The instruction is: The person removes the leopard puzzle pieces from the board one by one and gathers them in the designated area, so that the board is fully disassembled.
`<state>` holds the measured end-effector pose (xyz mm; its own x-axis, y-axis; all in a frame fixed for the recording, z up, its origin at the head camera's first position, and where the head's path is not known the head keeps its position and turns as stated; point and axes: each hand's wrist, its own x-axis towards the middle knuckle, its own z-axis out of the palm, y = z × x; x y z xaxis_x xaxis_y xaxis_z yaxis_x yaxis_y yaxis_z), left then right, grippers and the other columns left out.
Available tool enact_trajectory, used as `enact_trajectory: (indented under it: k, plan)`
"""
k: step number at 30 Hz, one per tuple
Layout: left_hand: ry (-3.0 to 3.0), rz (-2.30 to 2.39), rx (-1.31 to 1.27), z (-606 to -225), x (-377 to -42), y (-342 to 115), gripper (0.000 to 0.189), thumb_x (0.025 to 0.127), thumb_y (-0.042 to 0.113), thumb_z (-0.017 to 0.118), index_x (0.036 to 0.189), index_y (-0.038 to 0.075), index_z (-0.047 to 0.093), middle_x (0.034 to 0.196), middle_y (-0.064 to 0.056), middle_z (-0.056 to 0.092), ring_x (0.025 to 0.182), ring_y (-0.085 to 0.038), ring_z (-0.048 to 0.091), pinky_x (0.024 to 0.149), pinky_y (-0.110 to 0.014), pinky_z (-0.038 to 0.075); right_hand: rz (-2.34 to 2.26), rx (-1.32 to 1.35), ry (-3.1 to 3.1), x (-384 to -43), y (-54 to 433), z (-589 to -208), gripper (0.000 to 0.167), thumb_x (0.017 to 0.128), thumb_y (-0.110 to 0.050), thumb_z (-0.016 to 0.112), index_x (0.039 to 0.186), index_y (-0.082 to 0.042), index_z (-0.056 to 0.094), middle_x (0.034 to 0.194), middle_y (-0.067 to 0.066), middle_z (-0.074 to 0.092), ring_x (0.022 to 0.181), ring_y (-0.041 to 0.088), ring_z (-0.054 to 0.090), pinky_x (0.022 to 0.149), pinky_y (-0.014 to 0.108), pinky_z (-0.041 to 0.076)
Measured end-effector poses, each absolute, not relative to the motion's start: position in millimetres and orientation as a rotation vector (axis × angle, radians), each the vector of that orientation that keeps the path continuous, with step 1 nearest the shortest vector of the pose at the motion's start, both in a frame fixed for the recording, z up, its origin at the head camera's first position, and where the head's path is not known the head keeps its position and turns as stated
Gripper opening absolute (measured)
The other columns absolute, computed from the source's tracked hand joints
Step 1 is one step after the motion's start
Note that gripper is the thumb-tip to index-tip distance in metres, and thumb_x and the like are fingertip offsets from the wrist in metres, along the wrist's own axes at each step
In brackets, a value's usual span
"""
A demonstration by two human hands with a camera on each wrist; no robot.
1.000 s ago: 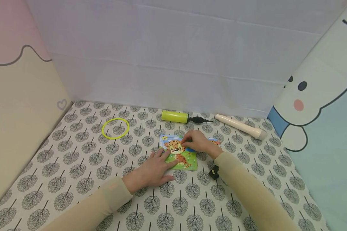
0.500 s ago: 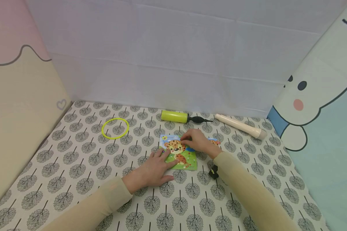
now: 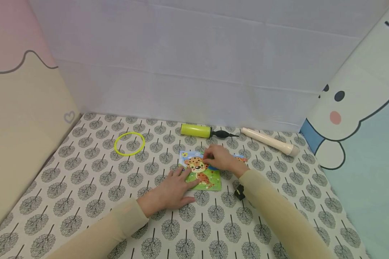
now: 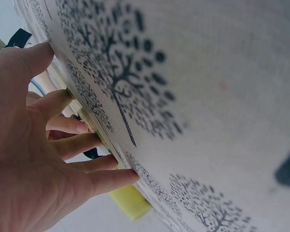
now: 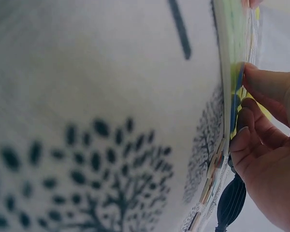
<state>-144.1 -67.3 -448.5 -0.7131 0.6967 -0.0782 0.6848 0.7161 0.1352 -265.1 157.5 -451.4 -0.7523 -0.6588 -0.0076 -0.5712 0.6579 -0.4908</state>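
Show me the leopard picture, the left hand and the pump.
Leopard picture (image 3: 203, 177), head view, on the leopard's body.
Left hand (image 3: 173, 191), head view, on its back.
Pump (image 3: 199, 131), head view, on its yellow barrel.

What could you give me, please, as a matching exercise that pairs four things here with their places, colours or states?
Things:
1. Ring
2. Pump
3. Leopard picture
4. Left hand

Descriptions:
A. Fingers spread at the leopard picture's left side
B. Yellow-green with a black end
C. Lying towards the back left of the table
D. Green at the bottom, blue at the top

Right pairs: 1-C, 2-B, 3-D, 4-A.
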Motion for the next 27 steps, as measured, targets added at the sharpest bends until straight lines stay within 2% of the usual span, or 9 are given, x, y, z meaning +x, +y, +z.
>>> enact_trajectory:
  k: [19, 27]
  plan:
    - [2.793, 0.128, 1.135, -449.5, -144.7, -66.7, 0.065, 0.092, 0.060, 0.048, 0.147, 0.025, 0.040, 0.149, -0.024, 0.026, 0.133, -0.048, 0.025, 0.099, -0.063, 0.033, -0.640, -0.977, 2.719, -263.0, 154.7, -451.9, 0.008, 0.089, -0.020, 0.070, 0.082, -0.016, 0.068, 0.084, -0.004, 0.054, 0.074, 0.012, 0.051, 0.066, 0.030, 0.046]
    - [2.786, 0.133, 1.123, -449.7, -144.6, -67.3, 0.065, 0.092, 0.060, 0.047, 0.148, 0.026, 0.039, 0.150, -0.024, 0.025, 0.134, -0.049, 0.023, 0.100, -0.063, 0.032, -0.689, -1.008, 2.710, -263.0, 155.5, -452.6, 0.010, 0.089, -0.018, 0.070, 0.079, -0.016, 0.068, 0.093, 0.000, 0.056, 0.080, 0.015, 0.051, 0.071, 0.033, 0.046]
